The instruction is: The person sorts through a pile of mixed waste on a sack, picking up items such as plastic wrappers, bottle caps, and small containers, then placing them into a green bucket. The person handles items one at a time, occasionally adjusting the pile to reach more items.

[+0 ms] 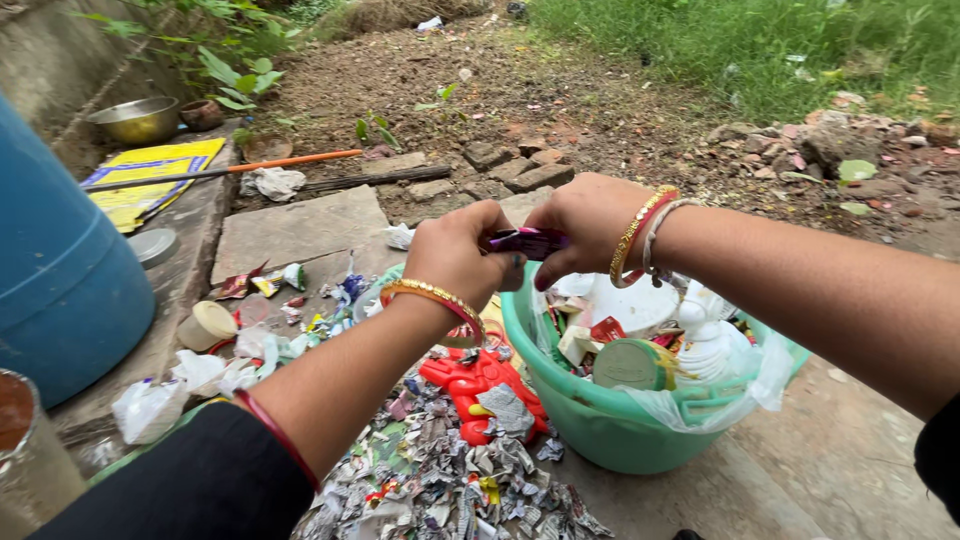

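The left hand [455, 255] was curled nearly shut, its fingers and thumb pinching the left end of a small purple and pink plastic wrapper [528, 241]. The right hand [590, 225] was closed just as tightly on the wrapper's other end, so the wrapper stretched between the two hands, held in the air above the near left rim of a round green plastic tub [600, 425]. Gold and red bangles sat on both wrists.

The tub stood on the stone-paved ground [300, 228] and was lined with a clear plastic bag; inside lay mixed waste, among it a white plastic bottle [705, 335] and a round green lid [628, 364]. Just left of the tub, a red plastic toy piece [470, 385] rested on a heap of shredded printed paper [440, 480] that spread towards the bottom edge of the paving. Further left, loose wrappers and a cream-coloured round cap [207, 324] were scattered on the slabs. A large blue plastic barrel [60, 270] stood at the far left edge. Behind it lay a yellow printed sheet [150, 175], a steel bowl [135, 120] and a long stick with an orange handle [230, 170]. Beyond the paving were bare soil, broken bricks [520, 165] and green grass [740, 40].
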